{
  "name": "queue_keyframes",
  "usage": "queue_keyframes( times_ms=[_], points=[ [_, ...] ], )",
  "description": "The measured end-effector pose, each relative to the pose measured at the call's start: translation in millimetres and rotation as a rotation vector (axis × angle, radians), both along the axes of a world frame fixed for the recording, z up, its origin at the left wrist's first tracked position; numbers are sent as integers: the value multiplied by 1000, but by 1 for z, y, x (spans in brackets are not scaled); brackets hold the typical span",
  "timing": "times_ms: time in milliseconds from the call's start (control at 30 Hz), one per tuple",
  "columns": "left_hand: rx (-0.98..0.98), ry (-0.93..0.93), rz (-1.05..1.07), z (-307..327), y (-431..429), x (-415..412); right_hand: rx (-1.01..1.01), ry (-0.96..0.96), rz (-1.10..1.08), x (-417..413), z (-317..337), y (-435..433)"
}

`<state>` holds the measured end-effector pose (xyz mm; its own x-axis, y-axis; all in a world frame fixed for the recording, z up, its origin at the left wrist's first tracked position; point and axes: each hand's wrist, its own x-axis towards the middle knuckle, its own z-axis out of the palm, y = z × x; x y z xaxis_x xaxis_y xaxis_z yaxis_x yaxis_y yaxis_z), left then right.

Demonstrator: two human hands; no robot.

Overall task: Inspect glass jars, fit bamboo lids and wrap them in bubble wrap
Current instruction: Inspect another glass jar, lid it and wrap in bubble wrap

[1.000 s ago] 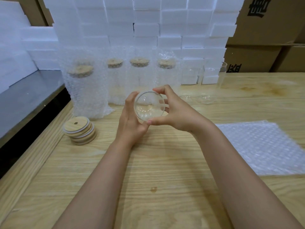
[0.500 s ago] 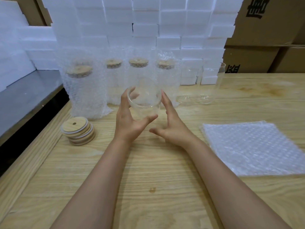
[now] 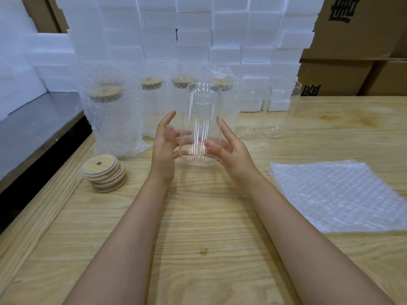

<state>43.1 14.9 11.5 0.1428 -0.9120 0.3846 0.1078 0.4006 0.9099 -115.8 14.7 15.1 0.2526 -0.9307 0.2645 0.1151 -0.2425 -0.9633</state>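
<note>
While hands (image 3: 199,148) cradle glass jar (image 3: 201,124) | cardboard boxes' (image 3: 352,25) print unreadable

A glass jar (image 3: 201,126) stands upright on the wooden table (image 3: 198,227) between two hands. Left of it lies a stack of bamboo lids (image 3: 104,173); right, bubble wrap sheets (image 3: 339,194). Behind stand wrapped jars (image 3: 110,119), with foam blocks (image 3: 193,36) behind those.

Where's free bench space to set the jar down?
Bare wood between the forearms, from the glass jar to the near edge; also between the bamboo lid stack and left hand. Crowded: wrapped jars at back, bubble wrap sheets on the right.
</note>
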Motion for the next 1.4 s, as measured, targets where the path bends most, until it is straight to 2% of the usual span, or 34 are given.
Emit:
queue_keyframes(
  times_ms=[233, 400, 567, 633, 700, 767, 800, 867, 1000, 1100, 1267, 1400],
  points=[
    [387, 273, -366, 2, 2, -2, 249, -145, 127, 6, 2, -2],
    [444, 406, -441, 7, 5, -2, 286, -159, 153, 11, 5, 4],
    [476, 485, -457, 7, 6, -2, 352, -43, 122, 13, 12, 7],
    [466, 453, -444, 8, 7, -3, 308, 35, 28, 15, 12, 9],
    [438, 468, -411, 9, 8, -5, 175, 102, -195, 18, 11, 9],
    [423, 528, -370, 9, 6, -6, -17, 63, -446, 21, 9, 11],
    [424, 538, -353, 8, 5, -6, -90, 16, -481, 23, 7, 13],
    [431, 543, -365, 7, 4, -6, -154, 1, -374, 26, 7, 19],
    [416, 551, -404, 4, 5, -5, -158, 41, -193, 35, 2, 24],
    [426, 547, -367, -1, 2, -4, -152, 14, -236, 38, 4, 24],
    [445, 436, -327, 2, 3, -3, -93, -64, -291, 46, 5, 27],
    [421, 380, -395, -1, 4, 0, -121, -81, -320, 47, 9, 28]
  ],
)
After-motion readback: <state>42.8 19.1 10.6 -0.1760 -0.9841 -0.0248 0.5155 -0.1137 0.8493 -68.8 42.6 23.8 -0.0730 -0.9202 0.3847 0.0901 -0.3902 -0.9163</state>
